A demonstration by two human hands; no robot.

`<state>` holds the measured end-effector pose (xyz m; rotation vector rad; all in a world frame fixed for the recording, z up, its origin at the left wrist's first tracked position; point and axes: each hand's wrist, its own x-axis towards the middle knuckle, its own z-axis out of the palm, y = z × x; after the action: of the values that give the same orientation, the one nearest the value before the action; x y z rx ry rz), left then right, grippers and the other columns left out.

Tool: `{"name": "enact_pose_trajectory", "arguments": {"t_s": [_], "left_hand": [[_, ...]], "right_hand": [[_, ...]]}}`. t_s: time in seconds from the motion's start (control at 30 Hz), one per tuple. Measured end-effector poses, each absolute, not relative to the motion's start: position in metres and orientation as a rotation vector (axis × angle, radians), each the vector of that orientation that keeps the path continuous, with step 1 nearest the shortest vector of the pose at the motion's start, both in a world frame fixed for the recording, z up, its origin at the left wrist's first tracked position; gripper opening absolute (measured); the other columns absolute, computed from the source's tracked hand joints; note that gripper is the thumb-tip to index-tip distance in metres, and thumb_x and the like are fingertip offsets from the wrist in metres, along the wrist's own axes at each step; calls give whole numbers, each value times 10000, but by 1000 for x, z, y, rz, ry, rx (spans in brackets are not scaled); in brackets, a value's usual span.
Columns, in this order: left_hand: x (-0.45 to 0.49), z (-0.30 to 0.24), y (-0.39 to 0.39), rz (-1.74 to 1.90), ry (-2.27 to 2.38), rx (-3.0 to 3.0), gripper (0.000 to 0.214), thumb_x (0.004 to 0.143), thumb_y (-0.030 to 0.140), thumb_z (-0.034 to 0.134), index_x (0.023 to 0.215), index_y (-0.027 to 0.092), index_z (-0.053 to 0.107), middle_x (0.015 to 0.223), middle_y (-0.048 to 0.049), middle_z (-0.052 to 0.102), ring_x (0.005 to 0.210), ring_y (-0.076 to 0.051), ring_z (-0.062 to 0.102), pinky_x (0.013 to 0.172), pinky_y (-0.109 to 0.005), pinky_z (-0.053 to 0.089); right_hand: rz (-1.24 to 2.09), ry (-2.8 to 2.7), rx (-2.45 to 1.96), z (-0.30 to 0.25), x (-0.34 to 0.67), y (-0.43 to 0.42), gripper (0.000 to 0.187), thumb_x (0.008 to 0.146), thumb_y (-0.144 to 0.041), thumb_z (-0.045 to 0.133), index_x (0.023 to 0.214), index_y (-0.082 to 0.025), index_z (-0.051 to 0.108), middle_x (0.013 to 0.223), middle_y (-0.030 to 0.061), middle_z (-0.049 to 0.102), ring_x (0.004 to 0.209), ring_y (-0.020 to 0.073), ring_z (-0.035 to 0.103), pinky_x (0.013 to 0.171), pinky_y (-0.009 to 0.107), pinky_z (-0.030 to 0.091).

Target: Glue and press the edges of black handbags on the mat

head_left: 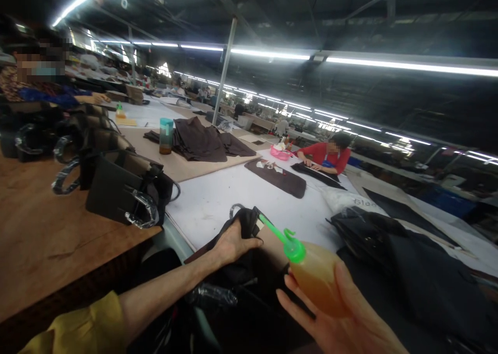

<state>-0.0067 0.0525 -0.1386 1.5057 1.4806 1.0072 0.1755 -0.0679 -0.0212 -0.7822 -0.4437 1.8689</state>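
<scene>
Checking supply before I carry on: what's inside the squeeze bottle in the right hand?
Amber liquid shows through the wall of the squeeze bottle. The right hand covers part of its lower end, and the green cap hides its own inside.

Green-nozzled bottle (pixel 317 281), part-filled amber — tilted, tip near edge of black bag (pixel 251 263).

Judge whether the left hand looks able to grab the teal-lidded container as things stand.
Probably not: the left hand appears occupied with the black bag, and the teal-lidded container stands well beyond it, farther back on the worktable.
</scene>
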Motion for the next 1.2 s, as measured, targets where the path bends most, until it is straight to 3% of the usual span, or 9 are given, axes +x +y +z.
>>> {"name": "enact_pose_trajectory", "arguments": {"t_s": [0.2, 0.4, 0.5, 0.57, 0.67, 0.77, 0.9, 1.1, 1.2], "left_hand": [[-8, -138, 69, 1011, 1419, 1629, 437, 677, 452, 628, 1005, 163, 621, 909, -26, 679, 823, -208, 616, 736, -266, 460], [-4, -142, 67, 910, 1483, 1830, 340, 827, 397, 434, 988, 129, 569, 807, -53, 633, 715, -184, 585, 651, -269, 444], [-4, -144, 65, 952, 1467, 1879, 362, 857, 297, 357, 1128, 95, 487, 793, -62, 620, 710, -182, 574, 690, -287, 449], [-8, -140, 64, 1046, 1388, 1855, 374, 854, 269, 363, 1169, 93, 459, 893, -78, 624, 819, -185, 573, 785, -292, 443], [-17, -122, 65, 1044, 1123, 1793, 322, 862, 309, 383, 1068, 112, 531, 978, -71, 623, 900, -183, 561, 822, -280, 440], [-27, -96, 71, 864, 933, 1687, 291, 839, 317, 428, 982, 115, 582, 866, -42, 644, 772, -168, 582, 713, -270, 470], [-41, -61, 85, 623, 946, 1671, 218, 765, 269, 519, 887, 131, 636, 732, -9, 645, 625, -139, 570, 657, -262, 468], [-59, -30, 89, 192, 882, 1880, 204, 694, 292, 598, 828, 165, 683, 688, -1, 663, 629, -153, 573, 597, -242, 457], [-60, -29, 86, 68, 837, 1906, 183, 669, 280, 613, 796, 178, 696, 702, 3, 676, 664, -166, 585, 628, -252, 467]], "right_hand": [[1813, -452, -805, -16, 170, -65, 431, 768, -487, 688, 1008, -129, 680, 998, 141, 668, 995, 311, 574, 954, 538, 367], [1784, -449, -831, -14, 169, -64, 410, 724, -468, 734, 994, -163, 683, 980, 110, 672, 1074, 324, 518, 961, 538, 359], [1785, -441, -840, -14, 170, -64, 436, 703, -470, 751, 1000, -159, 680, 968, 113, 674, 1076, 329, 512, 956, 543, 362], [1782, -419, -847, -13, 171, -64, 469, 687, -467, 764, 1017, -147, 674, 990, 123, 668, 1065, 330, 518, 952, 546, 366], [1726, -365, -844, -11, 172, -65, 410, 702, -455, 756, 980, -163, 685, 994, 107, 672, 984, 316, 569, 923, 552, 393], [1675, -366, -850, -8, 175, -68, 340, 731, -451, 733, 920, -170, 699, 950, 104, 683, 877, 287, 615, 864, 512, 456], [1629, -432, -924, -5, 182, -75, 400, 773, -474, 681, 971, -127, 690, 960, 159, 670, 814, 254, 633, 784, 396, 515], [1422, -562, -1083, -18, 202, -83, 345, 736, -442, 725, 966, -189, 684, 930, 102, 686, 717, 210, 643, 602, 260, 544], [1281, -707, -1137, -31, 220, -83, 395, 699, -413, 758, 1019, -207, 652, 970, 79, 678, 796, 249, 636, 623, 281, 545]]}}
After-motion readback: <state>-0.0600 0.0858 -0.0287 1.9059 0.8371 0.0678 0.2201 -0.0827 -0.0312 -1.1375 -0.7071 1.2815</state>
